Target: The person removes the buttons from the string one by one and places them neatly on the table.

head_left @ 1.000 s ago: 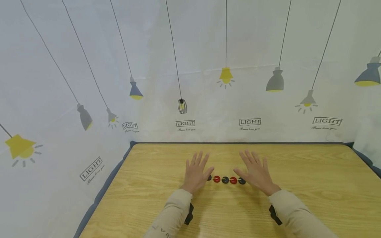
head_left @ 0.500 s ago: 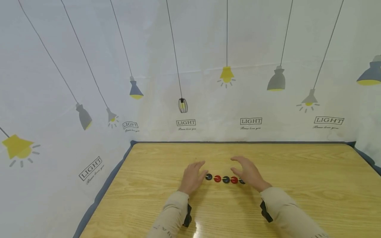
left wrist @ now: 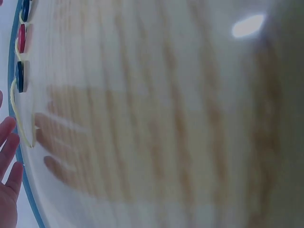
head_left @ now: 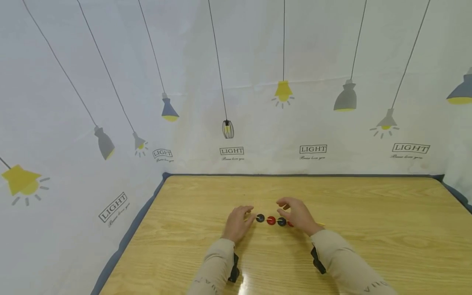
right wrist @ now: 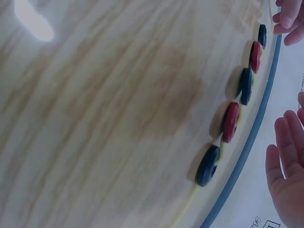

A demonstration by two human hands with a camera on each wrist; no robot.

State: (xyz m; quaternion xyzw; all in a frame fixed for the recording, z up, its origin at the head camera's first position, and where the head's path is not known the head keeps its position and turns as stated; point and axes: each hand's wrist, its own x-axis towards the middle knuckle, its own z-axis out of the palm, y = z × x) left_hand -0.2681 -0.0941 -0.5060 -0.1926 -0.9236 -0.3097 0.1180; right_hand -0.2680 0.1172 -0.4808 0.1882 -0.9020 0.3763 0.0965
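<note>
Table [head_left: 368, 229]: light wood grain, dark blue edging, set against a white sheet [head_left: 92, 82] printed with hanging lamps and the word LIGHT.

Discs [head_left: 271, 220]: small round pieces, dark blue and red by turns, lying in a straight row on the table, threaded on a yellow cord [right wrist: 240, 111]. The head view shows three clearly and part of a fourth at the right hand. The right wrist view shows five: blue [right wrist: 207, 165], red [right wrist: 231, 121], blue [right wrist: 245, 85], red [right wrist: 256, 56], blue [right wrist: 262, 35]. The row sits near the middle of the table, between the two hands.

Left hand [head_left: 237, 223]: resting at the left end of the row, fingers [head_left: 247, 211] loosely curled downward, fingertips just beside the first blue disc. The left wrist view shows the cord end [left wrist: 21, 128] lying on the table next to the fingers; whether they pinch it cannot be told. No disc is gripped.

Right hand [head_left: 298, 216]: at the right end of the row, fingers bent and hanging over the discs, covering the last ones. The thumb [head_left: 284, 214] is close to a blue disc. Whether it touches or holds a disc cannot be told; a short length of cord [head_left: 320, 224] shows beyond the hand.

Sleeves [head_left: 214, 270]: beige, with a dark strap at each wrist.
</note>
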